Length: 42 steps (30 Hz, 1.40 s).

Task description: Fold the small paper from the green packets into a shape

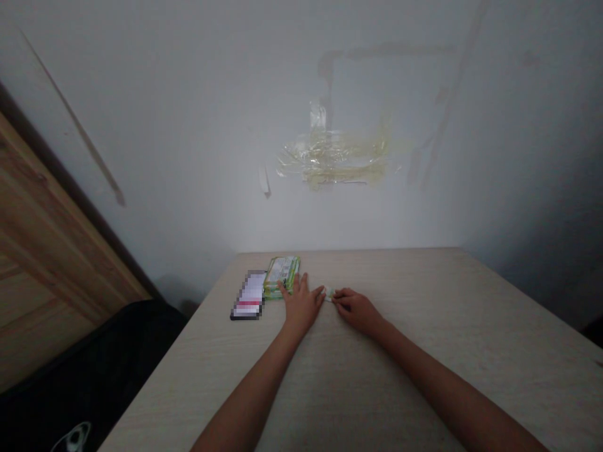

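Note:
My left hand [302, 306] lies palm down with its fingers spread. Its outer fingers rest against a stack of green and white soft packs [282, 271]. On its inner side, the thumb meets the edge of a small white and green piece [328, 292], too small to name for certain. My right hand [357, 309] is closed in a pinch on the right end of that piece, low over the tabletop. Part of the piece is hidden by the fingers.
A phone [248, 296] with a blurred-out screen lies left of the packs on the pale wooden table [377, 389]. A wall with clear tape [334, 157] stands behind. At left are a wooden panel [47, 251] and a black bag-like item [108, 370].

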Each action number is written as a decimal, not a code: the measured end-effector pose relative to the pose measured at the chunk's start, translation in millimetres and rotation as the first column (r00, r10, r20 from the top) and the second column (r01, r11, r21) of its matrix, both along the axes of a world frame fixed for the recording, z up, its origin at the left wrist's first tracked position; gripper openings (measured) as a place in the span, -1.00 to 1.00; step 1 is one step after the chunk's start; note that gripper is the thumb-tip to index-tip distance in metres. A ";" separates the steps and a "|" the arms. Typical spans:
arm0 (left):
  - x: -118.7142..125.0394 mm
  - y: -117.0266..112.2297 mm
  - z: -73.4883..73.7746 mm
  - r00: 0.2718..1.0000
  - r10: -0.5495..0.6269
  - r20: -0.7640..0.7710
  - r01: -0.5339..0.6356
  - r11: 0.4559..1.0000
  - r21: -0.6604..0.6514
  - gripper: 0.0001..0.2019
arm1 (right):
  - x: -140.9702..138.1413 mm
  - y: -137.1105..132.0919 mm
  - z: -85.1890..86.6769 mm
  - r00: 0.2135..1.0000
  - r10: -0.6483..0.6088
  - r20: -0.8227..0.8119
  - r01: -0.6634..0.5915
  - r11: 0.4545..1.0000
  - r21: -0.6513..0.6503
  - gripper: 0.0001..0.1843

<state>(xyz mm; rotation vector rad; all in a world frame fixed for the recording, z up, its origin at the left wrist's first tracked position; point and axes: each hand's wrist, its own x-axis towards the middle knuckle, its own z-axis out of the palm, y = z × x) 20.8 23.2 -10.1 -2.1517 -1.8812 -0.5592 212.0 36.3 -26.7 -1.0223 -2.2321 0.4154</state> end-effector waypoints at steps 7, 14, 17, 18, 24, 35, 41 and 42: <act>-1.2 -1.3 -4.6 0.998 -0.069 0.011 0.068 0.997 0.043 -0.68 | -1.1 -2.9 4.1 0.999 -0.002 0.046 -0.001 0.997 0.071 -0.72; -2.5 -2.2 -5.2 0.991 -0.130 0.009 0.129 0.987 0.096 -0.71 | -1.6 -3.2 6.8 0.998 -0.007 0.057 0.004 0.999 0.049 -0.72; -3.2 -1.7 -6.5 0.993 -0.113 0.033 0.110 0.991 0.078 -0.71 | -1.4 -3.0 7.1 0.999 -0.001 0.046 -0.001 0.999 0.043 -0.73; -3.4 -1.6 -7.2 0.993 -0.109 0.040 0.106 0.992 0.073 -0.71 | -1.4 -3.0 7.2 0.999 0.002 0.046 -0.004 0.999 0.043 -0.73; -2.8 -0.9 -10.6 0.995 -0.082 0.053 0.079 0.995 0.058 -0.70 | -1.6 -1.7 5.4 0.999 0.005 0.048 -0.008 0.998 0.060 -0.74; -4.8 1.0 -9.6 0.993 -0.111 0.029 0.110 0.993 0.039 -0.68 | -2.4 0.0 7.5 0.986 0.015 0.166 -0.024 0.998 0.054 -0.70; -9.2 -2.0 -6.0 0.990 -0.144 0.010 0.143 0.988 0.058 -0.70 | 1.9 0.8 7.1 0.980 0.043 0.192 -0.053 0.997 0.050 -0.69; -10.1 -2.9 -4.6 0.988 -0.156 0.005 0.155 0.986 0.063 -0.71 | 2.4 1.3 5.7 0.980 0.043 0.193 -0.053 0.997 0.049 -0.68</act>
